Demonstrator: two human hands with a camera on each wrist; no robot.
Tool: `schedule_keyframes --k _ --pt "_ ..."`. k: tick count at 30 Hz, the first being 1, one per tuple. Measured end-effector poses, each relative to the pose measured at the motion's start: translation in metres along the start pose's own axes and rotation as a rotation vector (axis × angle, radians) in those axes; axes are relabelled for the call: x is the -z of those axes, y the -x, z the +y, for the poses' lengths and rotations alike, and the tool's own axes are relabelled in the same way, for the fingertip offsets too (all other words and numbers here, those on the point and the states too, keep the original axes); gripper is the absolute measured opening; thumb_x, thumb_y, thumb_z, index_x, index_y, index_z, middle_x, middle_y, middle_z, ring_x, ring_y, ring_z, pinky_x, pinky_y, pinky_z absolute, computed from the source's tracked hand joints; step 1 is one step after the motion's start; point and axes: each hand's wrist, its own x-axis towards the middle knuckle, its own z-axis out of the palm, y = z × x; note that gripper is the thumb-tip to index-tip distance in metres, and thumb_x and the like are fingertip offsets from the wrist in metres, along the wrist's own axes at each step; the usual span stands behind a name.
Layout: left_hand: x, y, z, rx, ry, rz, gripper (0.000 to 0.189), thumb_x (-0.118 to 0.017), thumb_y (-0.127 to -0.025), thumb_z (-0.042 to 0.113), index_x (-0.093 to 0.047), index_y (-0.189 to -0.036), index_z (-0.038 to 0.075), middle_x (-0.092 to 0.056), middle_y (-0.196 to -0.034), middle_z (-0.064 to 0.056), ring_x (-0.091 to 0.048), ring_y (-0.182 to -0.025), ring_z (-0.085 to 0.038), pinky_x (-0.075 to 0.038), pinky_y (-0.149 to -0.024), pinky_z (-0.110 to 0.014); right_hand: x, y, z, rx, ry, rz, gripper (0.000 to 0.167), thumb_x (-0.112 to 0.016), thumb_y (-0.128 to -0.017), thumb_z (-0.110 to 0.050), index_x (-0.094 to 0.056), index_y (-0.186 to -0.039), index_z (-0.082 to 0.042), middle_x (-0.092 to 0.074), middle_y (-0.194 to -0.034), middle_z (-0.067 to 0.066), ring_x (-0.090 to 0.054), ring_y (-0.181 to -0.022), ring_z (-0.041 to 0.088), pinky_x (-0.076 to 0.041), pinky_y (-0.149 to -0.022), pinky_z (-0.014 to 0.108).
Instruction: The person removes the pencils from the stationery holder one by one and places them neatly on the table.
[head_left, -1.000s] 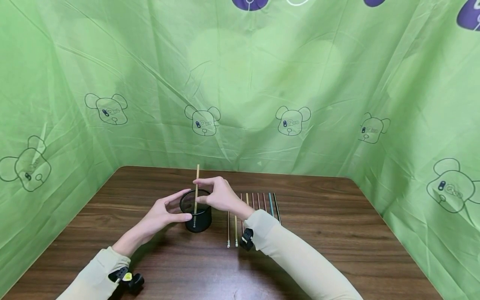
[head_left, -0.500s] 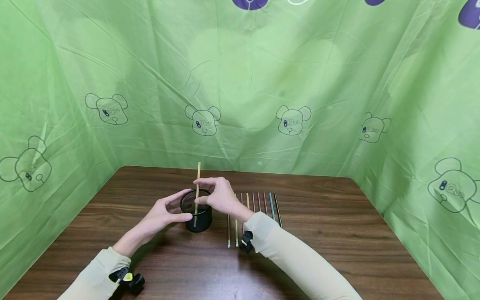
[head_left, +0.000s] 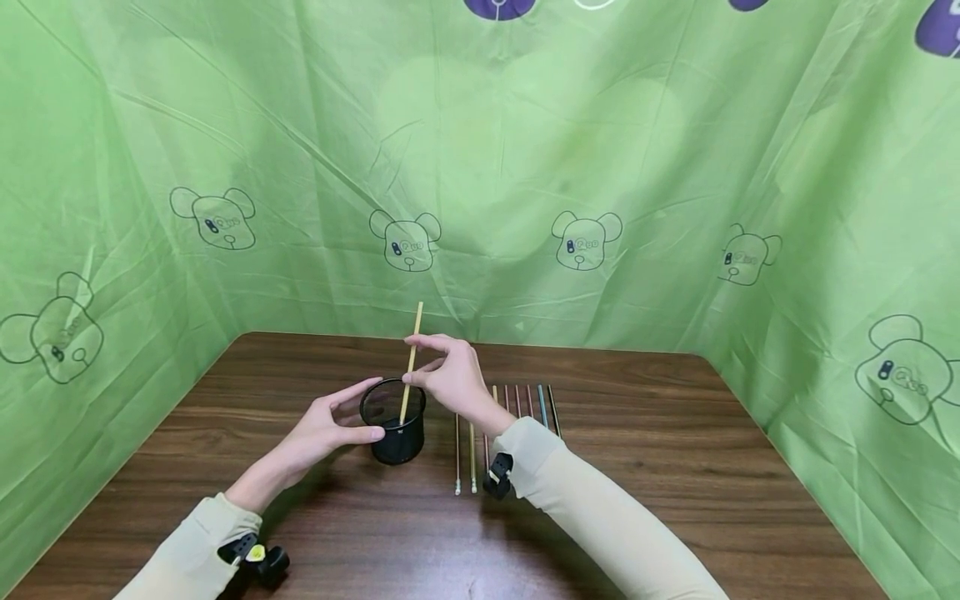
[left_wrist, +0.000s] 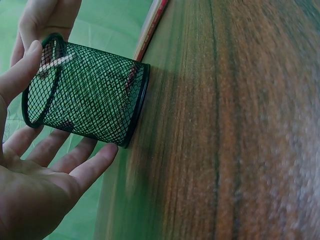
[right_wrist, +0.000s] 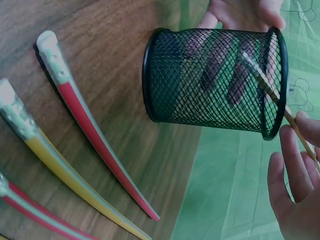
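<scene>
A black mesh pen holder [head_left: 397, 447] stands upright on the table. My left hand [head_left: 318, 429] holds it from the left, thumb at the rim and fingers spread along the mesh, as the left wrist view shows on the holder [left_wrist: 95, 92]. Between thumb and fingertips my right hand [head_left: 456, 375] pinches a yellow pencil [head_left: 417, 329] above the opening. It leans to the right, and its pale eraser end is inside the rim; through the mesh in the right wrist view the pencil [right_wrist: 274, 96] slants well above the holder's base.
Right of the holder several pencils lie side by side, among them a red pencil [right_wrist: 97, 135], a yellow pencil [right_wrist: 65, 172], a blue pencil [head_left: 542, 407] and a black pencil [head_left: 554, 410]. My right forearm covers part of the row. Green cloth [head_left: 480, 167] walls the wooden table [head_left: 675, 500].
My right hand has moved up and to the right, raising the yellow pencil partly out of the pen holder and tilting it rightward. The left hand and the holder have stayed in place.
</scene>
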Motion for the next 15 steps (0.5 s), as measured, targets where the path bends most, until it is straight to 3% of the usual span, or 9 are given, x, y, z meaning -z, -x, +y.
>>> schedule_keyframes --k 15 --pt "0.001 0.0 -0.003 0.009 -0.008 0.01 0.081 -0.084 -0.092 0.014 -0.044 -0.162 0.017 -0.055 -0.152 -0.017 -0.052 -0.138 -0.042 -0.052 -0.096 -0.032 0.02 -0.003 -0.01 0.034 -0.03 0.002 0.056 -0.087 -0.082 0.004 -0.076 -0.131 -0.02 -0.069 -0.129 0.002 -0.076 -0.08 0.012 -0.06 -0.068 0.031"
